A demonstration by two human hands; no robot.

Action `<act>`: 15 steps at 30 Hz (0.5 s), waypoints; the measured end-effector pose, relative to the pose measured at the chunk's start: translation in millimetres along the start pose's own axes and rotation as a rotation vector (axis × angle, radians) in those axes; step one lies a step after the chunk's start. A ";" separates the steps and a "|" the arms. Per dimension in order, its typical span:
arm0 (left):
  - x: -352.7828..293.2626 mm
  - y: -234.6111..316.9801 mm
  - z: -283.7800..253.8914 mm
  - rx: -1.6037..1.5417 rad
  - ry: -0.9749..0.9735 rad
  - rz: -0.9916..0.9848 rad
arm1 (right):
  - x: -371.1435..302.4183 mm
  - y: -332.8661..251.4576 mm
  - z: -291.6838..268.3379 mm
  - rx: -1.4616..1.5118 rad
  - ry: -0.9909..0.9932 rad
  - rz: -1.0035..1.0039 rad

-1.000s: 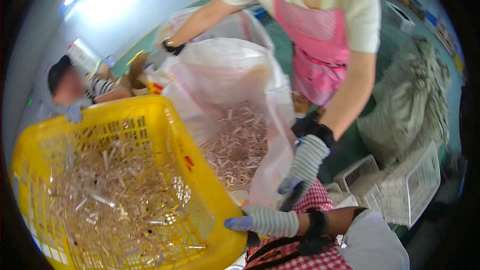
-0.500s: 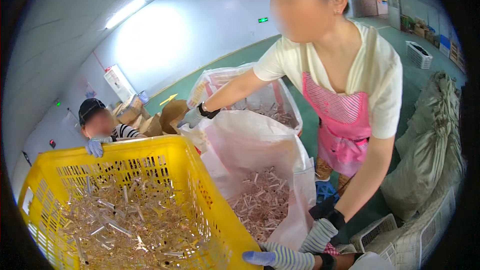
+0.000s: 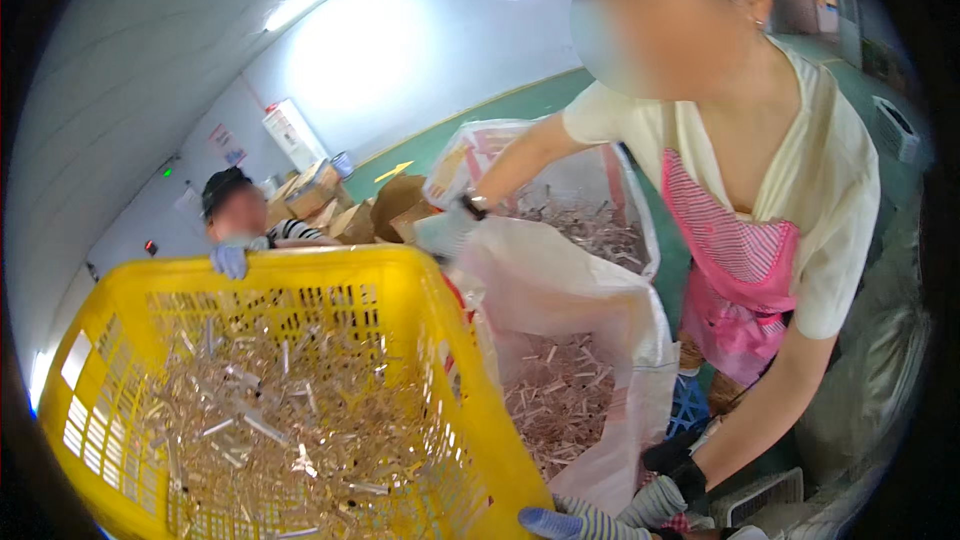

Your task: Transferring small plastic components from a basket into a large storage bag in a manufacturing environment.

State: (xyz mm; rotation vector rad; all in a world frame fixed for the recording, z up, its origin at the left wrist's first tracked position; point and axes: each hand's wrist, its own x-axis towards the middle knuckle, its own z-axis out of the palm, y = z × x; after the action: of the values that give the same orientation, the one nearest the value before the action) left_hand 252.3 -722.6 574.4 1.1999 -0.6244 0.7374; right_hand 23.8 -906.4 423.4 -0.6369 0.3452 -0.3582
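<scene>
My right hand (image 3: 587, 522), in a striped glove with blue fingertips, grips the near right corner of a yellow plastic crate (image 3: 465, 405) at the lower edge. My left hand is out of view. Slotted walls surround a heap of short, clear tube-like pieces (image 3: 285, 430) in the crate. Against its right side stands a white woven sack (image 3: 645, 340), its mouth spread, with similar pieces (image 3: 560, 400) inside. A co-worker in a pink apron (image 3: 725, 260) holds the sack's far rim with one gloved hand (image 3: 445, 232); their other gloved hand (image 3: 652, 502) is beside mine.
Another person's gloved hand (image 3: 230, 261) is on the crate's far rim. Behind the sack stands a second white sack (image 3: 640, 180) with more pieces. Cardboard boxes (image 3: 320, 190) lie near the wall. Large filled sacks (image 3: 870, 380) and a white crate (image 3: 765, 495) are at right.
The whole view has swung left, so crate, sack and people appear farther right. The co-worker leans closer. My right hand stays on the crate's corner.
</scene>
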 end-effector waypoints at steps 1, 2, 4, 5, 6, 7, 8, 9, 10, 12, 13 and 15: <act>0.3 -0.5 -3.6 0.000 0.012 0.005 | -2.4 -0.2 3.2 -0.002 0.039 0.019; 1.0 -1.0 -4.7 -0.002 0.025 0.008 | -4.8 2.2 5.4 -0.008 0.074 0.027; 4.4 -6.1 -6.3 -0.019 0.045 0.014 | -4.8 8.7 6.3 -0.027 0.088 0.042; 8.3 -19.0 -15.4 -0.031 0.050 0.011 | -1.1 15.2 3.5 0.019 0.081 -0.006; 11.6 -32.9 -23.2 -0.048 0.052 0.008 | 2.2 19.2 1.4 0.066 0.078 -0.057; 24.3 -67.1 -49.1 -0.070 0.047 0.007 | 4.8 17.8 1.5 0.108 0.073 -0.069; 41.8 -97.9 -75.3 -0.164 -0.151 0.202 | 4.0 13.1 4.3 0.101 0.075 -0.069; 60.9 -105.3 -118.2 0.303 -0.237 0.366 | 18.1 7.2 7.8 0.101 0.074 -0.040; 51.3 -87.1 -91.4 -0.319 -0.031 -0.013 | 17.8 2.9 16.0 0.092 0.110 -0.044; 46.2 -79.1 -72.6 0.112 -0.038 0.314 | 1.3 -1.5 9.8 0.069 0.105 -0.077; 47.8 -71.3 -74.9 0.077 -0.050 0.318 | -2.7 -2.8 15.2 0.043 0.152 -0.104; 58.5 -55.8 -86.9 0.229 0.015 0.174 | 16.3 -17.3 30.1 0.004 0.064 -0.199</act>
State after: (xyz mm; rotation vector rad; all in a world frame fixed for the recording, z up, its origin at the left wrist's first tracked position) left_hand 336.1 -639.1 564.4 1.3599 -0.6505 0.9846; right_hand 47.0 -910.8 453.6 -0.6584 0.3430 -0.5708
